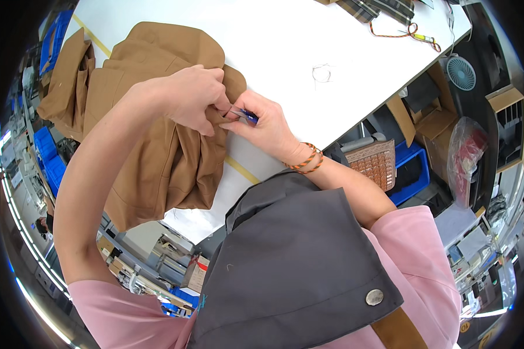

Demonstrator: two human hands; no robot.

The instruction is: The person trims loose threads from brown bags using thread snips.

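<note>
A brown fabric garment (157,96) lies bunched on the white table (288,52). My left hand (196,98) pinches a piece of its cloth near the right edge. Close against it, my right hand (262,126) holds a small blue-handled cutting tool (247,115) with metal blades, probably thread snips, whose tips are at the pinched cloth. The fingers partly hide the tips. An orange and green cord bracelet circles my right wrist.
More folded brown cloth (67,87) lies at the left. A loose thread (322,73) is on the table; a yellow tool (423,38) on a cord and plaid fabric (375,8) lie at the far right. Beyond the edge stand a blue crate (423,170) and a fan (461,73).
</note>
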